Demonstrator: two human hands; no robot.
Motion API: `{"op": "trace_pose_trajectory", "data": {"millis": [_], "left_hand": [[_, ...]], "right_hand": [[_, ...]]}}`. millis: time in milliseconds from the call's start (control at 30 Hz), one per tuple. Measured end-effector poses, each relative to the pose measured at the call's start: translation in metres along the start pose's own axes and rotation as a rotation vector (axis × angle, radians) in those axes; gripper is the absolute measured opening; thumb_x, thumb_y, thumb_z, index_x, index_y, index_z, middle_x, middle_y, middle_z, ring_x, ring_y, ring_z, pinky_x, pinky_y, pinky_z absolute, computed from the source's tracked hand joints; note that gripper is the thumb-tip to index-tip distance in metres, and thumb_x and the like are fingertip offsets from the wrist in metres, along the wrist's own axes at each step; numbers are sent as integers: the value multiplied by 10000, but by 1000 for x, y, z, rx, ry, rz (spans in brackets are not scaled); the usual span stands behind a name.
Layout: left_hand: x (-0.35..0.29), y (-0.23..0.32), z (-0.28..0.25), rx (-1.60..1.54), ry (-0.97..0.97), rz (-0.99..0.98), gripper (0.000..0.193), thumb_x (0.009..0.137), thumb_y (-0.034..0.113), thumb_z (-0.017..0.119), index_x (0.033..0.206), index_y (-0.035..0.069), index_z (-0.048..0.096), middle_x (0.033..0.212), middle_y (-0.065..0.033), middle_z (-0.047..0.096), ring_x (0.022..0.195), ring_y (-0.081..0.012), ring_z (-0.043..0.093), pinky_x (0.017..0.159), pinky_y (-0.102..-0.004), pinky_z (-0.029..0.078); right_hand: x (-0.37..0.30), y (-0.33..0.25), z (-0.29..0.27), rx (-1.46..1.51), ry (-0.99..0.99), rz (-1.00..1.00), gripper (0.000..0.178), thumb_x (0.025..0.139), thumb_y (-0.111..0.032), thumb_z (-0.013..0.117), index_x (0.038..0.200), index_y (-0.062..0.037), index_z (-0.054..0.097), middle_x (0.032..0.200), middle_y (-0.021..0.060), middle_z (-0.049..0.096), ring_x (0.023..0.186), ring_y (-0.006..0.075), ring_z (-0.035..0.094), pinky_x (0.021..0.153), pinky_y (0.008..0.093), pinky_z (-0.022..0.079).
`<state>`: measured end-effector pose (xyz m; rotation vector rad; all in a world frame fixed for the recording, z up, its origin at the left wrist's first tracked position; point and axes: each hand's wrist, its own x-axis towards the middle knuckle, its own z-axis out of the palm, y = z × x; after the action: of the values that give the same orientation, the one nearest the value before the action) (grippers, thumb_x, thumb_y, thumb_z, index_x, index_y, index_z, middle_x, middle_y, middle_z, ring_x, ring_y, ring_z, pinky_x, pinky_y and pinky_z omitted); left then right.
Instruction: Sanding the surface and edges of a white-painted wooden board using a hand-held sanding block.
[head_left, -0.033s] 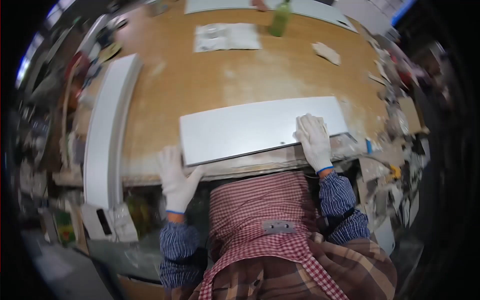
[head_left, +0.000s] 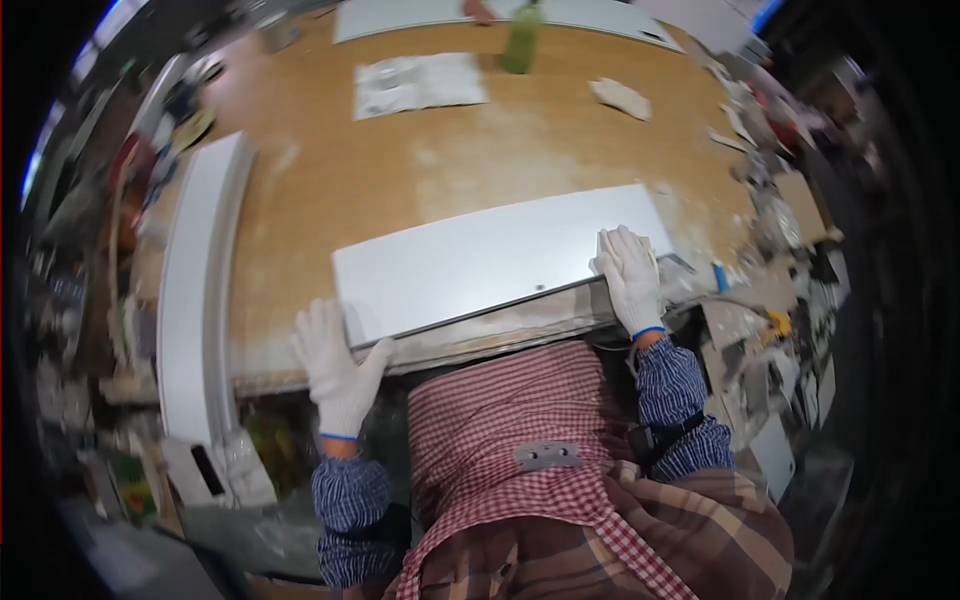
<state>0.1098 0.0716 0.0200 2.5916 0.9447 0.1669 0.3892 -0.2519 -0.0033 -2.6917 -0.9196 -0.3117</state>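
Observation:
A long white panel (head_left: 490,255) lies on the wooden table at its near edge, a small dark hole near its front side. My left hand (head_left: 337,365), in a white knitted glove, is at the panel's left end with thumb and fingers spread. It holds nothing. On the panel's right end rests my right hand (head_left: 632,280), gloved the same way, its fingers bent together over a pale, flat piece. What that piece is, I cannot make out, as the fingers cover most of it.
Long white panels (head_left: 190,310) stand along the table's left side. Farther back are a white sheet (head_left: 440,80), a green bottle (head_left: 521,42) and a crumpled whitish cloth (head_left: 622,98). Another person's hand (head_left: 478,10) touches a far panel (head_left: 560,14). Scraps (head_left: 770,300) crowd the right side.
My right hand has slid to the right along the panel, toward its right end. My left hand stays by the left end. The whole view has shifted slightly.

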Motion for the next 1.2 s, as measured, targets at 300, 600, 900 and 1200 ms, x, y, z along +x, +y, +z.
{"op": "trace_pose_trajectory", "data": {"millis": [300,600,900,1200], "left_hand": [[106,82,75,129,154,615,950,742,582,792,1403,-33,495,1438,-252,485,1393,-443,378,1179,-572,222],[8,106,45,238,-59,747,1017,690,550,830,1444,-32,476,1478,-280,462,1411,-509,366,1225,-605,213],[15,100,2,250,105,741,587,789,60,725,1360,49,590,1169,-169,712,1044,-319,713,899,-406,565],[140,85,-20,-216,-295,374,286,924,276,680,1094,59,757,799,-156,732,746,-325,697,742,-352,552]], "right_hand": [[-92,55,-49,1233,503,841,470,1073,-305,592,1400,32,610,1331,67,665,1146,149,638,991,261,502],[-106,62,-57,1338,623,860,459,1083,-271,572,1418,42,585,1390,85,630,1220,166,609,1053,279,474],[-101,53,-62,1280,605,809,459,1092,-241,536,1453,41,553,1455,93,603,1303,177,567,1117,300,426],[-26,-28,-77,682,486,80,448,875,31,645,1321,-4,668,1344,190,669,1255,325,636,1064,368,506]]}}
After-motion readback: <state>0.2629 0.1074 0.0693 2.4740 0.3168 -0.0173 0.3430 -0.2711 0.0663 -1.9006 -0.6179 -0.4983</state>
